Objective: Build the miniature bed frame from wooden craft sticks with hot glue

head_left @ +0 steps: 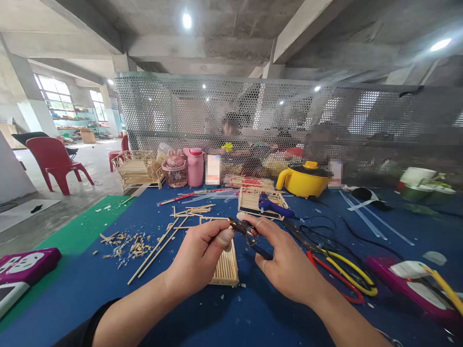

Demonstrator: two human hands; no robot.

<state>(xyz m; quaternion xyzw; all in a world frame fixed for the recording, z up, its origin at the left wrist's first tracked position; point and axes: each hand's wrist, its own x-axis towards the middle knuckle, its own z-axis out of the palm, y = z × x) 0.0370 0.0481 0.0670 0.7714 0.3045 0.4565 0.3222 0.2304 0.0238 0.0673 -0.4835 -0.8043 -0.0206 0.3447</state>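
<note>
My left hand (202, 253) is closed in a pinch around a small piece whose shape is mostly hidden by the fingers. My right hand (284, 260) holds dark-handled cutting pliers (248, 231), whose jaws meet the left fingertips. Below the hands lies a slatted panel of thin wooden sticks (226, 265), partly covered by the left hand. Behind them, a small stick frame (265, 200) has a blue glue gun (277, 206) resting across it. Long loose sticks (155, 255) lie left of my left hand.
Short offcuts (133, 246) are scattered at left. A yellow pot (307, 179), pink bottle (195, 167) and stick-built model (139, 168) stand at the back. Red-and-yellow-handled tools (347, 274) and cables lie at right. People sit behind the perforated screen (173, 111).
</note>
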